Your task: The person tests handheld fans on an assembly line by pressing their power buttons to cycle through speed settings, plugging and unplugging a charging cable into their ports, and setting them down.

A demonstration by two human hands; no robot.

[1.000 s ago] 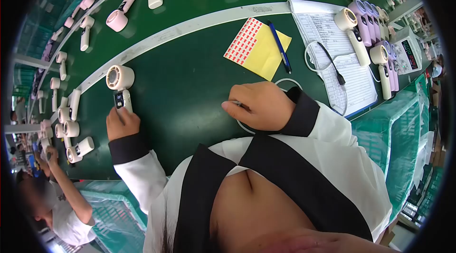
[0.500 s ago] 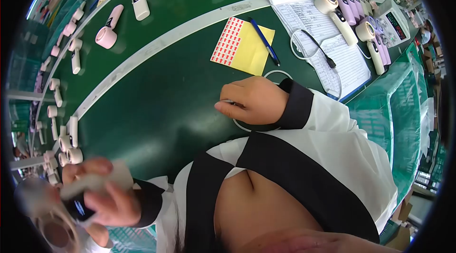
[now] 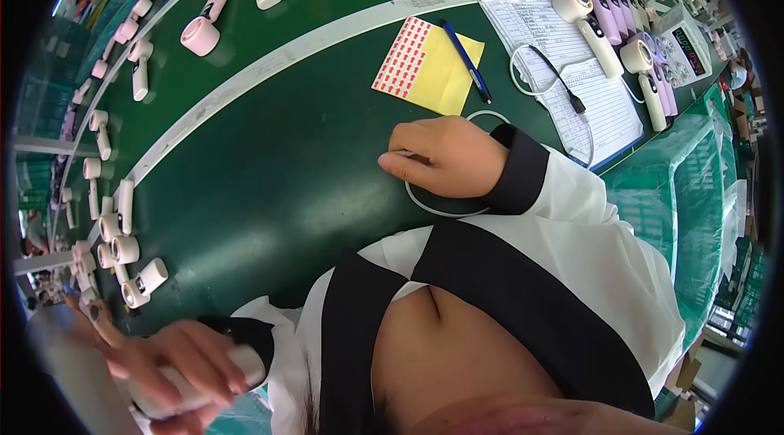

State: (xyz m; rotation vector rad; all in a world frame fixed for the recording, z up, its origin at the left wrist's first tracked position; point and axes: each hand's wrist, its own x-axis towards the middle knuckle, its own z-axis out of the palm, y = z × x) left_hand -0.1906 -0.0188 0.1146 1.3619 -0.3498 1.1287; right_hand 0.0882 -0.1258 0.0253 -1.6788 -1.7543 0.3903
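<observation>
At the lower left my left hand [image 3: 184, 365] is wrapped round a cream handheld fan [image 3: 248, 363], gripping its handle. The fan is partly covered by the fingers and somewhat blurred. Over the middle right of the green table my right hand [image 3: 449, 159] is closed on a thin pale cable [image 3: 433, 210]. The cable loops below and behind that hand; its end inside the fingers is hidden. Just above my left hand another cream fan [image 3: 144, 284] lies on the table.
Above my right hand lie a yellow pad with red arrow stickers [image 3: 433, 67] and a blue pen [image 3: 467, 62]. A clipboard with papers [image 3: 608, 108] has a fan and a black cable plug on it. Purple fans [image 3: 604, 14] stand beside a power supply [image 3: 684, 47]. A white strip [image 3: 310, 51] crosses the table.
My left hand has moved down and turned the fan, so its dark display no longer shows. The cream fan above that hand is now uncovered. My right hand keeps its grip; the view has shifted slightly.
</observation>
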